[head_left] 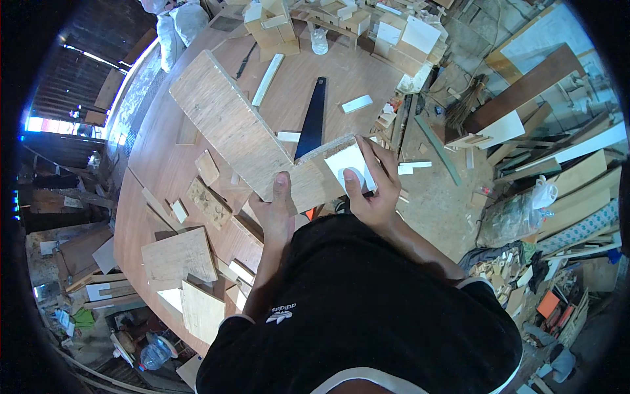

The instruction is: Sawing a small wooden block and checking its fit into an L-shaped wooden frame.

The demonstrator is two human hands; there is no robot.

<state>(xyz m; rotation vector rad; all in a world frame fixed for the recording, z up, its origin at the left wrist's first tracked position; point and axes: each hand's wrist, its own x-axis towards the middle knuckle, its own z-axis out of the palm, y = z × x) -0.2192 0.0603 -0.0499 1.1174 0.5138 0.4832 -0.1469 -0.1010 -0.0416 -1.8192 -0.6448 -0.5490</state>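
Observation:
A V-shaped piece of plywood [230,115] is held up in front of my chest, over the table's near edge. My left hand [277,209] grips its lower edge near the inner corner, thumb on the upper face. At the end of the short arm my right hand [375,187] is closed round the wood, its thumb pressed on a white piece [342,159]; I cannot tell whether that piece is loose or part of the board. Beyond the notch lies a handsaw [313,118] with a dark blade, its near end hidden by the plywood.
The wooden table [151,151] bears white strips [268,80], a small white block [357,104] and several plywood offcuts [177,256]. Small wooden boxes [272,29] and a clear cup [319,41] stand at the far side. Boards [518,92] lean at the right, beside scrap wood on the floor.

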